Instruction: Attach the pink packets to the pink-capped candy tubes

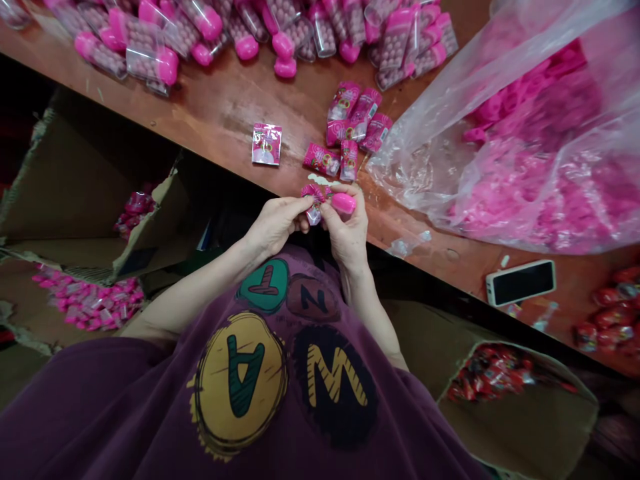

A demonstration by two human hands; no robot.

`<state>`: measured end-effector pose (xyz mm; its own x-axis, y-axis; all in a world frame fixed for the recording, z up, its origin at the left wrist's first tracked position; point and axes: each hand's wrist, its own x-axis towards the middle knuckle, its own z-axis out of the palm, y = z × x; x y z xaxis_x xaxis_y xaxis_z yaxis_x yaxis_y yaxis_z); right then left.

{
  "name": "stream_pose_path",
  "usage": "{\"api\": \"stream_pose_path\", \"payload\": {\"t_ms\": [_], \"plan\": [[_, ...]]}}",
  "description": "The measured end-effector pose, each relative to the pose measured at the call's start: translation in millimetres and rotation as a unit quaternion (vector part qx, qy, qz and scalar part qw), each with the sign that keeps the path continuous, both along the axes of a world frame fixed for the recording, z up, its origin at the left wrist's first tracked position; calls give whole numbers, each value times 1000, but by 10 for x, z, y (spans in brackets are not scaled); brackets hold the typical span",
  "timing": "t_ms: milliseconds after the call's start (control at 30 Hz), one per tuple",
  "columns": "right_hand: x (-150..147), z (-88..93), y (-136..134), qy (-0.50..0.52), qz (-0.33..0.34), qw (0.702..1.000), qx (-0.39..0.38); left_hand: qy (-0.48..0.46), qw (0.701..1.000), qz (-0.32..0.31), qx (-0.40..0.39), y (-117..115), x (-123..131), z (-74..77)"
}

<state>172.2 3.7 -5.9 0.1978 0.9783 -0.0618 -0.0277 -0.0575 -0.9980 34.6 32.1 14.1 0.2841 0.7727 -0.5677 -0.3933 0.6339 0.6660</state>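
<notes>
Close to the table's front edge, my left hand point(283, 223) pinches one side of a small pink printed packet point(313, 212). The thumb of my right hand point(347, 227) presses on the packet's other side. A glossy pink cap point(343, 203) is also held in the right hand, between its fingers and palm. The packet looks crumpled at its top; its opening cannot be made out. Just beyond my hands lie several similar pink packets point(350, 120), and a single flat one point(267, 144) is off to the left.
Many clear tubes of pink balls with pink caps point(150, 57) line the back of the wooden table point(210, 127). A clear plastic bag point(425, 153) of pink pieces stands right, beyond a phone point(521, 283). Open cardboard boxes point(75, 167) flank me below.
</notes>
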Motion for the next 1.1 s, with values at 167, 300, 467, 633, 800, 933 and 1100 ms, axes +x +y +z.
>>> {"api": "stream_pose_path", "payload": {"t_ms": [167,300,467,633,800,933,1100], "plan": [[69,45,31,81,26,995,-57,22,999,17,23,-6,-22,-7],[105,100,-8,189,43,976,-101,45,996,65,31,12,-41,-15],[118,136,-86,248,77,958,-119,72,991,112,13,86,-64,46],[81,114,-103,278,71,948,-137,84,987,136,14,91,-37,46],[-12,121,-123,284,59,946,-148,81,988,130,7,35,-6,-15],[-55,109,-121,292,46,943,-152,80,989,125,4,17,-1,-2],[-54,80,-111,267,41,951,-151,67,989,130,3,14,-19,-3]]}}
